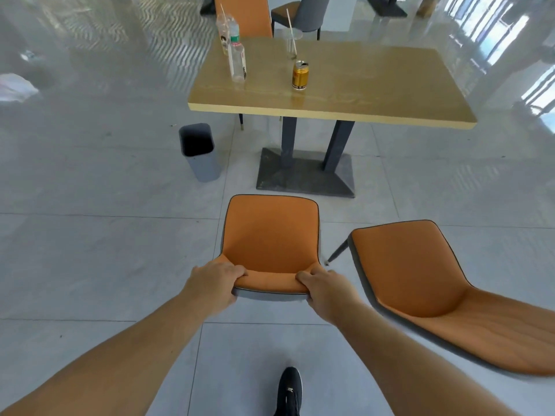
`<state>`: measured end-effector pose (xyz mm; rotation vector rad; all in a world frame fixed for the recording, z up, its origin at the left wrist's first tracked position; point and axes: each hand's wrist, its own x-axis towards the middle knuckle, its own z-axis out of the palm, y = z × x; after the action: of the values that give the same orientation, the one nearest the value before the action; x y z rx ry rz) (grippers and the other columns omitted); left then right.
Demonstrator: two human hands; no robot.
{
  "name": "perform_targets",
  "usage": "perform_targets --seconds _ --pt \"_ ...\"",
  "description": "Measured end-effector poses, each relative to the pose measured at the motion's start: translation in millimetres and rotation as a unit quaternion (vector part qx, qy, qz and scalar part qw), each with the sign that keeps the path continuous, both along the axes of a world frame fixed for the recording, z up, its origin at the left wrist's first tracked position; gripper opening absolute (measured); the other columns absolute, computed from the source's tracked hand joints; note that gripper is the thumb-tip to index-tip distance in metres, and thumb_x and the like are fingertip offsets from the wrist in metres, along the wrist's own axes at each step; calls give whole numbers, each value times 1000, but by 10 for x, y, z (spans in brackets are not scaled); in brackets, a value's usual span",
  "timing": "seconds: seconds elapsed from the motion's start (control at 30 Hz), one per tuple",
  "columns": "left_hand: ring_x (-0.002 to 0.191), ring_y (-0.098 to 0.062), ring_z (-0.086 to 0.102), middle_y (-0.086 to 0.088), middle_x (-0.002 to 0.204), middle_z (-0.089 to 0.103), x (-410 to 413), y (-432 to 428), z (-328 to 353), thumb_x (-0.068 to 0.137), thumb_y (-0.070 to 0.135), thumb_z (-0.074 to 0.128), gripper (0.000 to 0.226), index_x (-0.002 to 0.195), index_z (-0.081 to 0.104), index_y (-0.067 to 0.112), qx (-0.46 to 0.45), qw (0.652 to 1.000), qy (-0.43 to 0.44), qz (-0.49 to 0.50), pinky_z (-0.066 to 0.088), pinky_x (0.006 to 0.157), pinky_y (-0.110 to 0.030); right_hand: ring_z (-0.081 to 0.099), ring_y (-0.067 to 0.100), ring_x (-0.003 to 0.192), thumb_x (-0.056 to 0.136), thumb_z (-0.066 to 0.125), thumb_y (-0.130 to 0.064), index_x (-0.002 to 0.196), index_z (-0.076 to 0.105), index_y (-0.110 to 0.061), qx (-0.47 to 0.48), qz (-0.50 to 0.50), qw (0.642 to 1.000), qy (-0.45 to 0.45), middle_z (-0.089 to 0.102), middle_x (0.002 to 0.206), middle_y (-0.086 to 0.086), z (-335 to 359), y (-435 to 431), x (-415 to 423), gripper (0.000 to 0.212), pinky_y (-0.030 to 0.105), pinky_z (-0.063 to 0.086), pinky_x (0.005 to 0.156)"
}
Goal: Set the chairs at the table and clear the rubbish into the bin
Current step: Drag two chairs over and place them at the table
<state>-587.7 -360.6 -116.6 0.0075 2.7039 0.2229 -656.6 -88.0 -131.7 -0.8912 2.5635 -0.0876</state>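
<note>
An orange chair [271,232] stands in front of me, facing the wooden table [375,94]. My left hand [214,283] grips the left end of its backrest top and my right hand [326,291] grips the right end. A second orange chair [420,277] sits to the right, turned at an angle. On the table stand a clear plastic bottle [237,60], a second bottle [223,33] behind it, a gold can [300,75] and a clear cup with a straw [292,43]. A grey bin [200,151], open at the top, stands on the floor left of the table base.
Another orange chair [244,15] is at the table's far side, with a grey chair [303,13] beyond it. The table's dark pedestal base [304,177] lies just ahead of the held chair. My black shoe [289,391] is on the pale tiled floor.
</note>
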Motion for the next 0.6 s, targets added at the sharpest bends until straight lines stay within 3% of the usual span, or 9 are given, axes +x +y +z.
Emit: perform_targets --seconds 0.13,0.27,0.6 --pt "114 -18 54 11 126 61 -644 -145 12 90 32 68 46 134 56 39 6 1000 -7 1 50 95 -47 61 27 88 101 56 -28 127 54 -29 8 8 1000 6 58 111 3 21 -151 -651 26 44 58 77" --pt "114 -20 54 9 126 61 -1234 -317 2 91 30 69 46 134 56 38 14 1000 -6 -2 50 95 -49 62 27 92 102 56 -29 129 55 -28 8 9 1000 7 59 113 2 39 -330 -1240 27 39 55 76" --pt "107 -22 55 8 117 61 -2588 -815 -20 90 32 72 44 131 57 36 10 999 11 -30 51 93 -51 63 26 90 103 58 -31 126 54 -30 36 -34 999 10 60 110 2 27 -848 -2469 23 43 58 84"
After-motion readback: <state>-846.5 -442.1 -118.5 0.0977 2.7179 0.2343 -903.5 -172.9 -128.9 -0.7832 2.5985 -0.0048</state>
